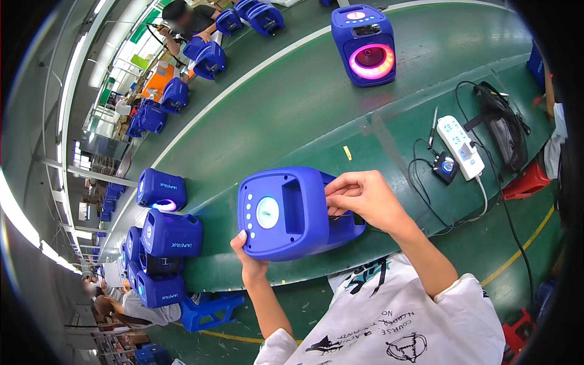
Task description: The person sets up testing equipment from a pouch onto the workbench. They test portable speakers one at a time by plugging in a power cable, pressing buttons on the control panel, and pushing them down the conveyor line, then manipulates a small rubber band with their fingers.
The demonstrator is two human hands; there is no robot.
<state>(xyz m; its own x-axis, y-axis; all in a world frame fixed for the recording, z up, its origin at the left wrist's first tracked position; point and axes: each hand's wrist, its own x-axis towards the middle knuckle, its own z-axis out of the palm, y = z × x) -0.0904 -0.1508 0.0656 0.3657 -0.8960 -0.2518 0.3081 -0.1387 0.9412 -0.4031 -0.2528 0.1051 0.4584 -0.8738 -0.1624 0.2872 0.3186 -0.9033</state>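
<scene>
A blue portable speaker (286, 210) lies tilted on the green bench in front of me, its top panel with a glowing white round display and a row of small buttons turned toward me. My left hand (248, 255) grips its near left edge, with the thumb on the panel beside the buttons. At the speaker's right side is my right hand (362, 198), its fingers pinched together near the recessed back. Whatever those fingertips hold or touch is hidden behind the speaker's edge.
A lit speaker (365, 52) stands across the bench. More blue speakers (173, 234) are grouped at the left. On the right lie a white power strip (460, 146), a small black box with a knob (445, 167), cables and a black pouch (502, 128). Co-workers sit farther off.
</scene>
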